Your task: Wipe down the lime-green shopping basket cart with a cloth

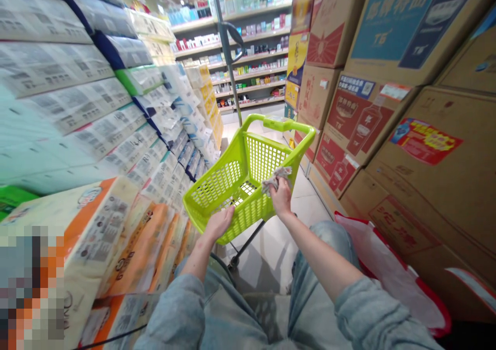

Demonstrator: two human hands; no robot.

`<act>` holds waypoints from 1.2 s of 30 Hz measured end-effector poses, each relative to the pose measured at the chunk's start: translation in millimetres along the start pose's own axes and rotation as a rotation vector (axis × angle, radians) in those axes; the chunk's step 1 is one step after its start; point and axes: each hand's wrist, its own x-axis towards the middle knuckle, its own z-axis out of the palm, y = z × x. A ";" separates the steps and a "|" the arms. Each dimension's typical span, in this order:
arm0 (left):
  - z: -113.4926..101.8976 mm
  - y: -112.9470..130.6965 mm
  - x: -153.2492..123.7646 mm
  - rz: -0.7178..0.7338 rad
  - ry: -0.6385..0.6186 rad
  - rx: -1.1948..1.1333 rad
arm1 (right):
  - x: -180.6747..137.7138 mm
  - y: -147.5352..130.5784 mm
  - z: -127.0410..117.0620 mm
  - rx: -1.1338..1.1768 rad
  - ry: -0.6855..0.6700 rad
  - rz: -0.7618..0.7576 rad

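Note:
A lime-green plastic shopping basket (232,179) on wheels stands in the aisle in front of me, tilted toward me. My left hand (219,222) grips its near rim, fingers curled over the edge. My right hand (281,195) is closed on a crumpled grey-white cloth (274,178) held against the basket's right wall near the top edge. The inside of the basket looks bare through the mesh. My knees in jeans show below the arms.
Stacked packs of tissue and paper rolls (96,133) wall the left side. Piled cardboard cartons (387,107) wall the right. A red-and-white plastic bag (387,267) lies by my right knee. A grey pole (228,60) rises behind the basket; stocked shelves (248,55) stand at the far end.

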 end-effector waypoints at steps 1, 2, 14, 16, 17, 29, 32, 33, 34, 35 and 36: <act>1.8 2.0 0.0 0.010 -0.002 -0.001 | -10.7 -2.7 6.1 0.020 -0.016 -0.016; 3.2 4.3 0.0 0.021 -0.005 -0.004 | -21.8 -5.4 11.6 0.043 -0.038 -0.033; 12.4 17.6 -3.8 0.112 -0.010 -0.089 | -40.4 -7.9 18.7 0.130 -0.093 0.004; 12.6 20.0 -5.9 0.096 -0.010 -0.095 | -14.6 -4.1 9.2 0.110 0.020 0.085; 12.7 21.5 -7.1 0.091 -0.010 -0.101 | -1.6 -2.6 3.9 0.099 0.058 0.071; 18.8 32.0 -2.0 0.103 0.021 -0.069 | -39.0 -15.6 1.2 -0.094 -0.366 -0.291; 17.5 30.6 -0.5 0.120 0.033 -0.075 | -44.2 -21.7 4.9 -0.111 -0.411 -0.319; 16.9 29.9 -0.1 0.127 0.036 -0.073 | -40.3 -23.0 4.6 -0.125 -0.424 -0.321; 16.4 29.2 0.4 0.130 0.035 -0.069 | -34.6 -23.9 3.9 -0.143 -0.438 -0.320; 16.0 28.7 1.0 0.130 0.033 -0.063 | -27.7 -24.6 3.0 -0.162 -0.450 -0.316; 15.6 28.2 1.7 0.127 0.030 -0.055 | -20.3 -24.9 2.0 -0.179 -0.457 -0.306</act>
